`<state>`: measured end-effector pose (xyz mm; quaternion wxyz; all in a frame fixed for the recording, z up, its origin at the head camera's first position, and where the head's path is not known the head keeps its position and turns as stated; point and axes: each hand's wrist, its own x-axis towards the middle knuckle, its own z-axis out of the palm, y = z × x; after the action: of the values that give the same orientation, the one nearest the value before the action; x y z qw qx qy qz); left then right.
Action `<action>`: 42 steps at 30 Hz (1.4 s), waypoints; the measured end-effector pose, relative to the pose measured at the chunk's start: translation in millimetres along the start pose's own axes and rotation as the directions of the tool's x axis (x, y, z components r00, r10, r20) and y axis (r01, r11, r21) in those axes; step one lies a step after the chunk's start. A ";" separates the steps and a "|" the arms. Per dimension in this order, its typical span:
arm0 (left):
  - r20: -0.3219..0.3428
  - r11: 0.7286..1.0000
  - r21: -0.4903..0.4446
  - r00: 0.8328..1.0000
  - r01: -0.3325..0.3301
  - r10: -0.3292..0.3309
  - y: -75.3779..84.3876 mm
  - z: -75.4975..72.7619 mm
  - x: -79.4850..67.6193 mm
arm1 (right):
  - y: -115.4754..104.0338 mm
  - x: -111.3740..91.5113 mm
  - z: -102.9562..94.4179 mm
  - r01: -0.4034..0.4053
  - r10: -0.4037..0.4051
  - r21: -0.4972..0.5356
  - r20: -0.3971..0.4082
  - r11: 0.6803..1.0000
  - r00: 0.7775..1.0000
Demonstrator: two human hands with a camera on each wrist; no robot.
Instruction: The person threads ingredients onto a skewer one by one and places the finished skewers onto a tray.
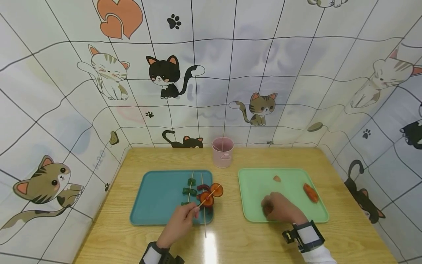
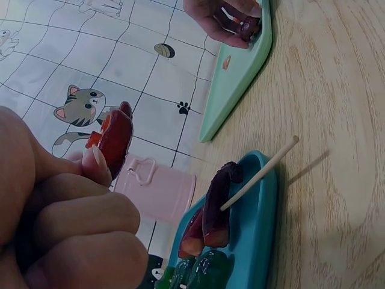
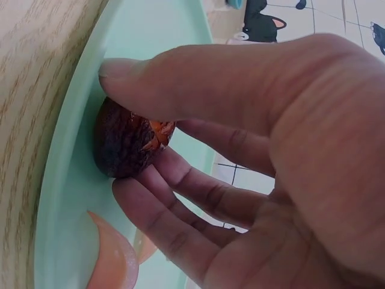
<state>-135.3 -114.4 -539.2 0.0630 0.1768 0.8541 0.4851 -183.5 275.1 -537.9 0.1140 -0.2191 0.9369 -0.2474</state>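
My left hand point(image 1: 178, 224) pinches a wooden skewer point(image 1: 202, 204) bearing round orange pieces point(image 1: 215, 190) with dark red rims, above the right side of a blue tray point(image 1: 155, 198). On that tray lie one skewer of green pieces point(image 1: 189, 191) and another with dark purple-red pieces point(image 2: 216, 205), its bare stick reaching over the near rim. Over the green tray point(image 1: 247, 183), my right hand point(image 1: 283, 209) grips a dark brown, domed piece point(image 3: 123, 141) like a mushroom cap with an orange carved mark, between thumb and fingertips. Fingers partly hide it.
On the green tray lie a long orange piece point(image 1: 311, 193) at the right and a small pale orange piece point(image 1: 277, 178) at the back. A pink cup point(image 1: 221, 157) with thin sticks stands behind the trays. Cat-print sheeting point(image 1: 211, 91) encloses the wooden table point(image 1: 227, 227) at the back and sides.
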 end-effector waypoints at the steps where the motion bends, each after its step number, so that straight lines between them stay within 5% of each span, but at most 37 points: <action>1: 0.000 1.000 -0.002 1.000 -0.002 0.002 0.3 -0.1 -0.2 | 0.6 0.2 0.1 -0.005 0.005 -0.005 -0.003 1.000 1.000; 8: -0.004 1.000 -0.008 1.000 -0.009 0.009 4.5 -0.8 -0.9 | 2.5 0.9 -0.1 -0.043 0.043 0.003 -0.031 0.999 0.999; 14: 0.004 1.000 -0.011 1.000 0.001 -0.001 8.0 -1.0 -1.1 | 2.5 3.6 -4.2 -0.088 0.097 0.132 -0.064 0.987 0.993; 24: 0.004 0.999 -0.008 0.999 -0.032 0.032 14.0 1.2 -2.3 | 1.4 12.3 -11.6 0.119 -0.016 0.379 -0.264 0.918 0.964; 28: 0.016 0.999 -0.024 0.999 -0.030 0.031 16.4 2.4 -2.6 | -3.3 15.8 -14.8 0.125 0.025 0.496 -0.284 0.859 0.958; 34: 0.024 0.998 -0.015 0.997 -0.068 0.069 20.8 5.0 -3.3 | -15.5 18.1 -16.6 0.033 0.153 0.657 -0.224 0.753 0.962; 38: 0.034 0.995 -0.011 0.995 -0.096 0.097 23.0 7.9 -3.2 | -18.5 22.0 -11.1 0.065 0.144 0.744 -0.214 0.665 0.966; 42: 0.036 0.992 -0.018 0.991 -0.127 0.127 25.9 10.6 -3.3 | -20.4 28.2 -2.9 0.176 0.064 0.856 -0.236 0.486 0.970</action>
<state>-123.1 -95.0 -523.0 0.0492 0.2392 0.8361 0.4913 -202.0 247.3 -528.0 0.0889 -0.1306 0.6812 -0.7148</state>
